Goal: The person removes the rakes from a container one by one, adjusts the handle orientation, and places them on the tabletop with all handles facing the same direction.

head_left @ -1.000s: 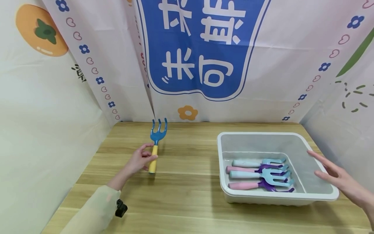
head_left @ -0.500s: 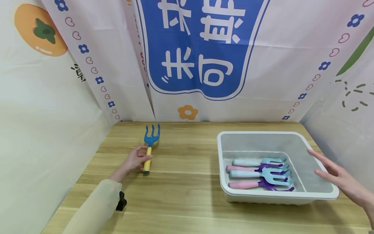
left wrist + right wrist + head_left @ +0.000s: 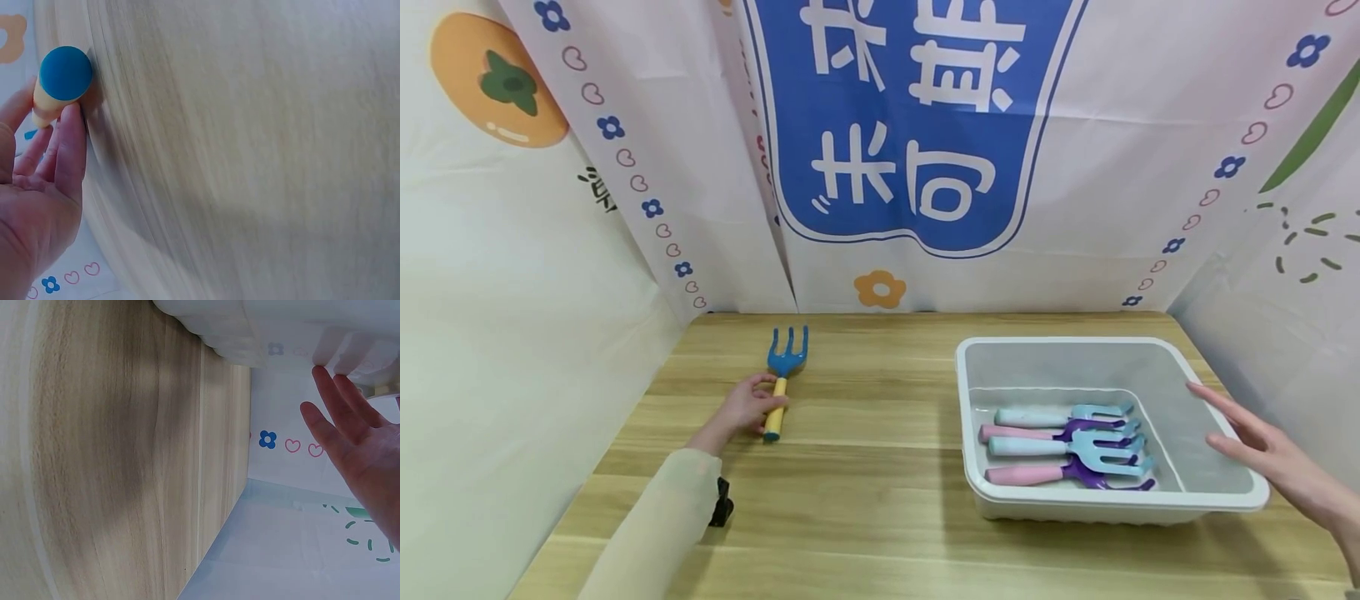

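Observation:
A toy garden fork [image 3: 787,362] with blue prongs and a yellow handle is at the left of the table. My left hand [image 3: 750,405] pinches its handle between thumb and fingers; the left wrist view shows the handle's blue end cap [image 3: 65,73] close to the wood. On the right stands a white plastic basin [image 3: 1116,497]. My right hand [image 3: 1262,446] rests on its right rim, and in the right wrist view the fairly straight fingers [image 3: 334,403] touch the basin's outer wall. Inside lie several small forks, light blue ones [image 3: 1030,447] and purple ones with pink handles [image 3: 1026,475].
The wooden table [image 3: 865,467] reaches back to a printed white cloth [image 3: 1075,250] hung behind it. Cloth also hangs along the left and right sides. A black clip-like device [image 3: 722,503] sits at the left wrist.
My left hand has moved the blue and yellow fork leftward and down toward the tabletop, mostly in the first half second. The right hand and the basin stay where they were.

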